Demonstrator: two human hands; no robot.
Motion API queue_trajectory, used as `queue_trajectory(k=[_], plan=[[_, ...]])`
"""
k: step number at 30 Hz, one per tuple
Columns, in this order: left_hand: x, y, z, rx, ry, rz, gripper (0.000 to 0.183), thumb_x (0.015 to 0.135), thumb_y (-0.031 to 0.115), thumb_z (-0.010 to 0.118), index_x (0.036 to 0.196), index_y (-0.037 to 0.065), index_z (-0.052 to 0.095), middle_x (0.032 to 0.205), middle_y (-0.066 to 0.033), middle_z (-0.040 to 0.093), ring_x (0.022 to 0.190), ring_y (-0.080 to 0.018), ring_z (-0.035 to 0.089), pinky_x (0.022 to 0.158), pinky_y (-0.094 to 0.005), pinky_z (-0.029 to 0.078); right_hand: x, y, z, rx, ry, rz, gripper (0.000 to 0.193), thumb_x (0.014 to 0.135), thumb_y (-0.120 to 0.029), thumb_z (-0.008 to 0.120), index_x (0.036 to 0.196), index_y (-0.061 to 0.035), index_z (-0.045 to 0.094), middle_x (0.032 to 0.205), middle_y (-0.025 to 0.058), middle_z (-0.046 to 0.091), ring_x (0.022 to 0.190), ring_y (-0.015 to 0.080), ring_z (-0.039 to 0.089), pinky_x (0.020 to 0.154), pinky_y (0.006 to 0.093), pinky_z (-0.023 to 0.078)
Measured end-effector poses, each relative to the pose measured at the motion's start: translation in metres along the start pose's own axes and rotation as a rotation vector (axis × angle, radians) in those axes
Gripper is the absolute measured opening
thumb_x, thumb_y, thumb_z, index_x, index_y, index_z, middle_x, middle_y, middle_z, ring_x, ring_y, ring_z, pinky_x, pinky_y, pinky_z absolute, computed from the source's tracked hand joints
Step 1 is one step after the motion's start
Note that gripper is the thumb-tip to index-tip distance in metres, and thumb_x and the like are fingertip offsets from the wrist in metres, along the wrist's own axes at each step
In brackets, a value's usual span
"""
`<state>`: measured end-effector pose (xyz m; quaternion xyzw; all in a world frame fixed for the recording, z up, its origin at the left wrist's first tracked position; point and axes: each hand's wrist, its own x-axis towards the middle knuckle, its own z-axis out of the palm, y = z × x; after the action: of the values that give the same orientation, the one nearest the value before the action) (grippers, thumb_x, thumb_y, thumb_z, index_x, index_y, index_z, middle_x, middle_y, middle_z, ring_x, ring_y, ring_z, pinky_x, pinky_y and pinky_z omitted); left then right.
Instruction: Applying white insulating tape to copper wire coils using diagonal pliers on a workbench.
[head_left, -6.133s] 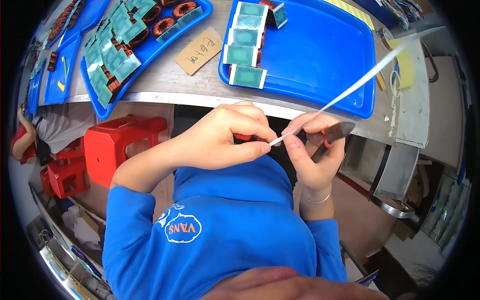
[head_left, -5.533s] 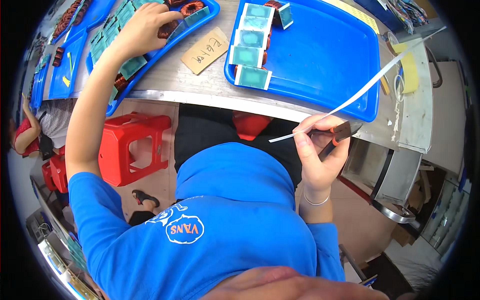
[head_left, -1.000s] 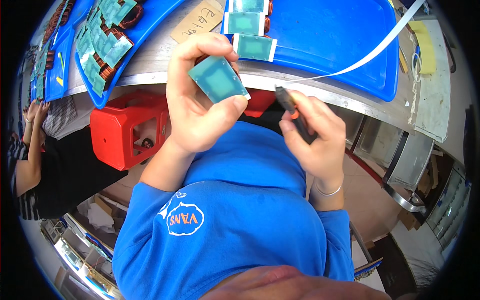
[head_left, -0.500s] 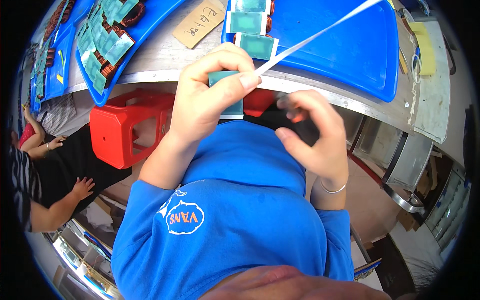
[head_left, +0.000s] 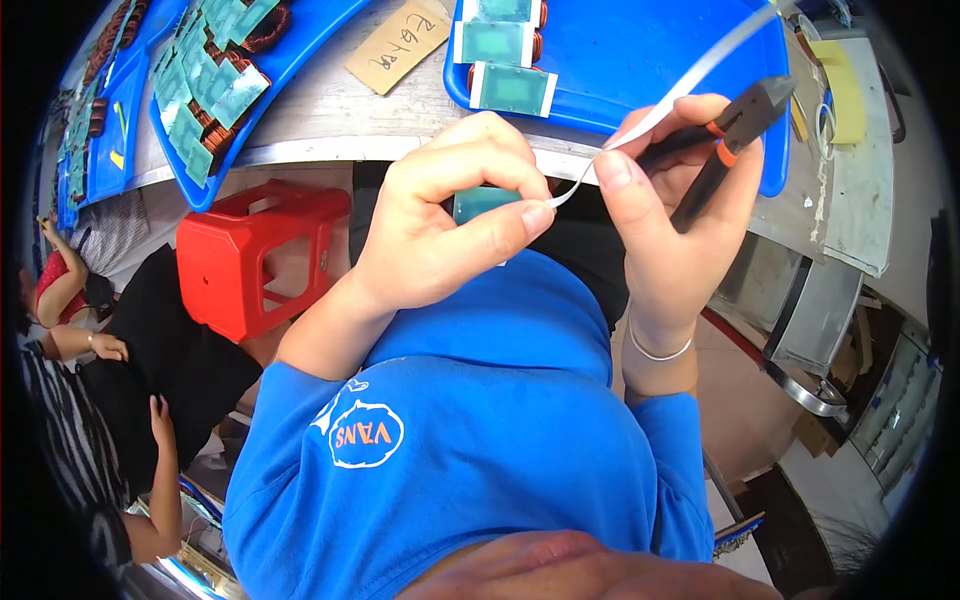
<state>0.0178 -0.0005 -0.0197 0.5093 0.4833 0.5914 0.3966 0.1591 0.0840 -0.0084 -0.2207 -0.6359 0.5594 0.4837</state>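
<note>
- Raised and shifted to the right since half a second ago, your right hand [head_left: 690,195] has gone from being apart from the white strip [head_left: 700,70] to pinching it; your left hand [head_left: 440,215] has stayed near its place.
- Your left thumb and index finger are pressed together on the lower end of the strip, just over the front edge of the table [head_left: 340,115].
- Behind those fingers, the same hand holds a green board [head_left: 483,203], mostly covered, so I cannot tell whether the strip touches it.
- Your right thumb and index finger grip the strip a little farther along; between your two hands it sags in a short bend, then runs up and right over the right blue tray [head_left: 620,50].
- Your right hand also carries the cutters [head_left: 752,112], black handles with orange near the head, lying across the palm and pointing up and right, clear of the strip.
- Along the left side of that tray you have a row of green boards [head_left: 512,89] with copper coils at their right edges.
- To your left, another blue tray [head_left: 312,40] bears many more boards and coils, and a piece of cardboard [head_left: 398,47] lies between the trays.
- Below the table on your left stands a red stool [head_left: 215,275]; beyond it sits a co-worker in a striped top [head_left: 85,430].
</note>
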Motion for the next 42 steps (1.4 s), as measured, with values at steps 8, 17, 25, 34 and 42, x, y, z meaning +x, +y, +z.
queue_trajectory(k=[8,17,25,34,42], plan=[[-0.003,0.001,0.001,-0.139,-0.052,-0.105,0.042,0.064,0.014,0.068,0.101,-0.001,0.055,0.093,-0.0081,0.05,0.078,-0.0139,0.048,0.07,-0.024,0.039,-0.003,0.003,-0.006,0.231,0.071,-0.041,0.047,0.073,0.01,0.058,0.112,-0.0031,0.036,0.084,0.0101,0.053,0.074,0.0149,0.055,0.069,0.0272,0.047],[-0.005,-0.005,0.005,-0.48,-0.021,-0.257,0.072,0.059,0.021,0.074,0.119,0.003,0.038,0.1,-0.0117,0.044,0.081,-0.0174,0.049,0.058,-0.0243,0.045,-0.009,0.001,-0.017,0.256,0.023,0.078,0.046,0.073,0.009,0.057,0.112,-0.0019,0.037,0.083,0.0099,0.052,0.072,0.0134,0.053,0.064,0.0252,0.045],[0.002,0.008,0.002,-0.097,-0.226,-0.048,0.007,0.078,0.007,0.063,0.075,0.001,0.061,0.073,-0.0061,0.054,0.07,-0.0147,0.05,0.064,-0.0262,0.039,-0.002,-0.004,-0.004,0.217,-0.164,0.097,0.051,0.073,0.005,0.058,0.118,-0.0015,0.036,0.084,0.0131,0.053,0.071,0.0145,0.051,0.062,0.0247,0.043],[0.001,-0.004,-0.015,-0.228,0.271,-0.02,0.037,0.078,0.021,0.054,0.107,0.0,0.045,0.096,-0.0168,0.047,0.079,-0.0205,0.051,0.069,-0.029,0.045,-0.018,-0.001,-0.019,-0.45,-0.365,0.025,0.043,0.064,-0.002,0.066,0.106,-0.004,0.057,0.088,0.0109,0.058,0.075,0.0225,0.057,0.067,0.0306,0.046],[-0.001,-0.008,-0.011,-0.149,0.215,0.122,0.058,0.066,0.011,0.068,0.115,0.001,0.04,0.103,-0.0154,0.043,0.094,-0.0196,0.047,0.077,-0.0312,0.045,-0.027,0.004,-0.01,-0.449,-0.351,0.029,0.045,0.059,0.0,0.066,0.103,-0.0063,0.06,0.085,0.009,0.059,0.074,0.0238,0.057,0.066,0.0324,0.045]])
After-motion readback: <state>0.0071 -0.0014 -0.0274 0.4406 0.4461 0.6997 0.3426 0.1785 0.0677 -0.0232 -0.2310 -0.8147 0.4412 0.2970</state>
